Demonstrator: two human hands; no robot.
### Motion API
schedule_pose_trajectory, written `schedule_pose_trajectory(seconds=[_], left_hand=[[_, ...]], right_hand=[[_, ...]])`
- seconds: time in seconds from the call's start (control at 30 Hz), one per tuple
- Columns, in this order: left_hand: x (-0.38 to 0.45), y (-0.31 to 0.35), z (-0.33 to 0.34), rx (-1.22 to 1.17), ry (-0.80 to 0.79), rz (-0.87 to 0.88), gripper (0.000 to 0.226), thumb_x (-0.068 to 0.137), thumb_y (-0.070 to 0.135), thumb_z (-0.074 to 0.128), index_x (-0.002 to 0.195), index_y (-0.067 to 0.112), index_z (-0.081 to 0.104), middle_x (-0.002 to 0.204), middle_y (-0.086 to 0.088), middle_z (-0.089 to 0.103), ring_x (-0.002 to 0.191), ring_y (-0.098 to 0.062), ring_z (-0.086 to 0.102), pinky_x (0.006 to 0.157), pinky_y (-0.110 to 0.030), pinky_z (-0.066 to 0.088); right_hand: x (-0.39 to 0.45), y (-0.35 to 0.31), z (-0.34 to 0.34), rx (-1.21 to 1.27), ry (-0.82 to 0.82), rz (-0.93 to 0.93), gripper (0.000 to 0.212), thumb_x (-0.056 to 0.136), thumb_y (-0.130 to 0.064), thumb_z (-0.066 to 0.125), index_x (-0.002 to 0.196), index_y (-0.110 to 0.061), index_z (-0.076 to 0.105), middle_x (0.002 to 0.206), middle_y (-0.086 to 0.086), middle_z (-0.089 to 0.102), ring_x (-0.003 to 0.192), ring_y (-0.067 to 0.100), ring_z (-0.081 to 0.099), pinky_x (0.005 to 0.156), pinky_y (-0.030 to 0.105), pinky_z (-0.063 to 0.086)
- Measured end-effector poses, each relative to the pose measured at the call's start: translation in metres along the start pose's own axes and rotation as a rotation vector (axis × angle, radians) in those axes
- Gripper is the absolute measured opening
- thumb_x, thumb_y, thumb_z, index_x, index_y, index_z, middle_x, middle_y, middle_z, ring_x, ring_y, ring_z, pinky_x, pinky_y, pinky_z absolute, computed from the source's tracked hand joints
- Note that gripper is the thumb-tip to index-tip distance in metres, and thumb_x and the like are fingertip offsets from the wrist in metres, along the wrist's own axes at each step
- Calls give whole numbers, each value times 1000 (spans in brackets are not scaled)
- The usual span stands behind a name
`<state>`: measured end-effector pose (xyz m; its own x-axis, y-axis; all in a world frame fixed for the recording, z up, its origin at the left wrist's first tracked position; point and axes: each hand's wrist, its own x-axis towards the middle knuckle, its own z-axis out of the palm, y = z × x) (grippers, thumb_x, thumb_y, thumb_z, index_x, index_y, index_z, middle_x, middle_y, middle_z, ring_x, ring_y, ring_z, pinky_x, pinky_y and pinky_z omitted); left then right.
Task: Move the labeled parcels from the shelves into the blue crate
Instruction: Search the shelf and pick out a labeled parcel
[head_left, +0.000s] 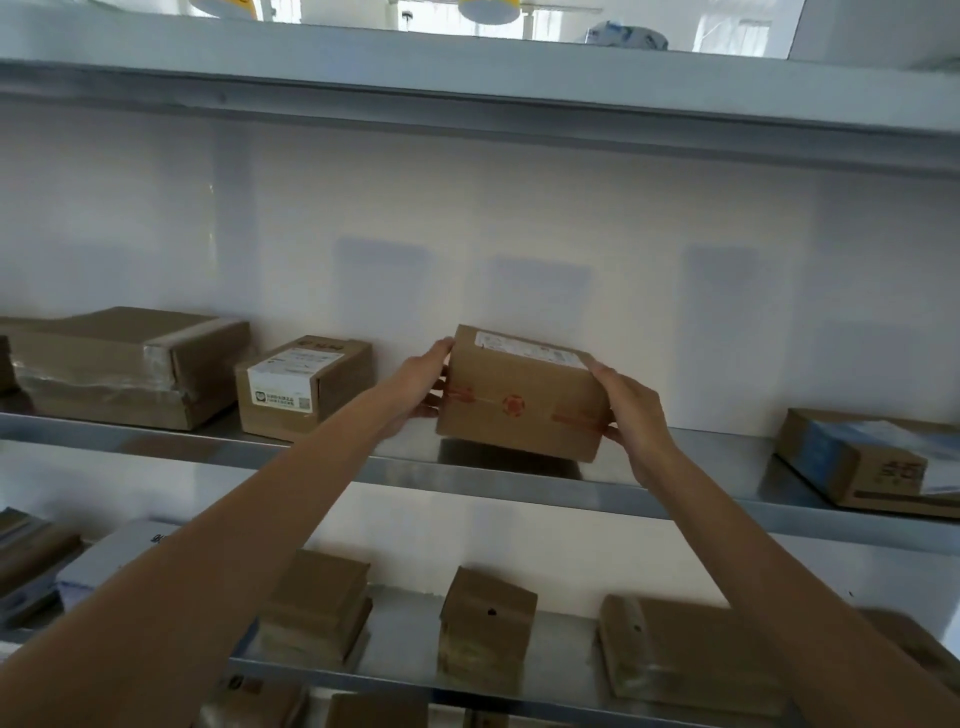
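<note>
A brown cardboard parcel (522, 397) with a white label on top and red tape marks on its front is held just above the middle shelf (322, 457). My left hand (415, 387) grips its left end and my right hand (636, 410) grips its right end. The parcel is tilted, its front face turned toward me. A second labeled parcel (304, 387) stands on the same shelf to the left. The blue crate is not in view.
A large taped box (124, 364) sits at the shelf's far left and a flat box with blue print (872, 460) at the far right. The lower shelf (400, 618) holds several brown parcels. An upper shelf (467, 93) runs overhead.
</note>
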<state>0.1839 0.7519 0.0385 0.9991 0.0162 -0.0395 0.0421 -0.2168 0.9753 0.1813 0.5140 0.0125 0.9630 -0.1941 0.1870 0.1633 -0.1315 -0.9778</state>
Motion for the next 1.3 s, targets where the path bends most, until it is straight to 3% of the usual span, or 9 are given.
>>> schedule_pose_trajectory(seconds=[0.33,0.47,0.57,0.7,0.83,0.97,1.03,1.17,1.3], left_hand=[[-11,-16,38,-31,-7,-32,61,99,56,26,138,13,43,128,-6,53,110,-20,52,100,-33,42],[-22,-23,30,5,297,154,48,101,45,33,123,9,55,126,-8,58,112,-23,54,107,-41,40],[-39,-28,-3,22,508,378,35,101,29,42,120,7,62,116,-5,63,106,-18,57,97,-28,42],[-50,-37,-64,80,751,541,25,97,18,45,111,13,64,112,-3,63,104,-15,54,93,-30,44],[-40,-54,-122,128,886,445,31,95,15,43,121,9,58,124,-13,53,119,-29,46,104,-42,39],[-28,-67,-155,12,788,256,42,99,22,36,133,4,52,132,-15,53,122,-32,49,106,-45,39],[-23,-71,-166,-128,644,80,48,102,35,31,137,8,48,134,-13,54,121,-32,51,105,-45,40],[-17,-78,-178,-274,405,-73,59,98,56,24,122,15,58,118,-7,64,106,-25,60,97,-35,46],[-26,-90,-173,-435,270,59,43,102,47,25,105,28,63,93,10,67,89,-7,62,79,-25,50]], right_hand=[[1,18,-8,-171,118,-35,52,96,-52,45,134,-17,55,129,6,57,111,21,53,91,34,43],[-11,18,-5,-283,428,-233,57,94,-50,51,139,-16,46,137,10,46,125,25,42,106,45,37],[-27,-1,13,-246,530,-511,47,94,-40,52,131,-12,49,132,10,47,121,22,42,104,39,38],[-52,-24,71,-217,398,-711,37,94,-26,53,125,-7,50,127,12,49,114,16,45,95,1,25],[-72,-29,144,-162,72,-701,29,96,-21,52,122,-8,52,118,4,47,100,11,48,89,17,40],[-76,-20,213,-195,-214,-362,36,101,-29,45,132,-10,50,129,8,49,103,8,52,82,10,35],[-78,-18,239,-165,-236,-247,40,103,-34,38,134,-11,50,132,7,50,119,14,48,90,16,30],[-82,-15,271,-47,-162,-160,41,105,-35,30,135,-14,50,122,-6,49,110,3,42,87,1,27],[-85,-1,289,9,-87,-133,50,102,-49,26,144,-27,43,145,-3,47,132,14,45,112,29,35]])
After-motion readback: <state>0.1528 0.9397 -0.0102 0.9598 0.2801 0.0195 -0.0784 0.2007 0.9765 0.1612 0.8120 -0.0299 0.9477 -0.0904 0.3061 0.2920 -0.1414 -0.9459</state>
